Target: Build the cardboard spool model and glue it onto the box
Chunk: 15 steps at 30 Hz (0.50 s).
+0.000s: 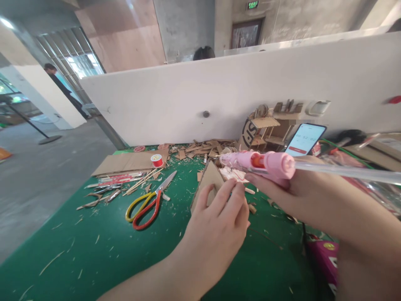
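Observation:
A pink hot glue gun (269, 163) is gripped in my right hand (282, 188), a clear glue stick (344, 172) jutting from its back end. Its nozzle, strung with glue threads, points away over the scraps. My left hand (219, 213) is closed on a folded cardboard piece (208, 184) with a pointed top, which stands tilted on the green table (150, 259). The fingertips wrap over its near side, and part of the piece is hidden under them. Left of this hand lie scissors (153, 205) with one yellow and one red handle, blades apart.
Cardboard scraps (203, 148) heap along the white partition (175, 100). A red thread spool (157, 161) rests by a flat cardboard sheet (122, 164). At the back right stand a small cardboard shelf model (266, 125) and a phone (305, 138) showing a timer.

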Available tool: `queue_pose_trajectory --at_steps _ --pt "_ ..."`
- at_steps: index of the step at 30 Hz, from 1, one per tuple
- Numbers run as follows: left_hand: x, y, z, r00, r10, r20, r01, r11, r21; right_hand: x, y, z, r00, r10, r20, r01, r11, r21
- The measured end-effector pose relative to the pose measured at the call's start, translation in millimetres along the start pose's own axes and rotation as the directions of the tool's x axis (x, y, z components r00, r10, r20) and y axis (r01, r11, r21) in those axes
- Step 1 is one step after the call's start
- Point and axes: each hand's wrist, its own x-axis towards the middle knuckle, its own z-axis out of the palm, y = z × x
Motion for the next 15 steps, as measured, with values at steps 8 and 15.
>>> queue_pose_trajectory --at_steps 8,15 --pt "1.1 -0.8 0.5 1.0 -0.002 0.018 0.002 1.0 0.002 1.4 0.1 -0.9 0.999 -0.047 -0.007 0.047 0.998 0.043" --pt "1.5 0.2 -0.7 1.0 0.003 0.023 -0.003 1.0 -0.02 8.2 -1.3 -6.5 0.996 -0.088 0.035 0.081 0.983 0.166"
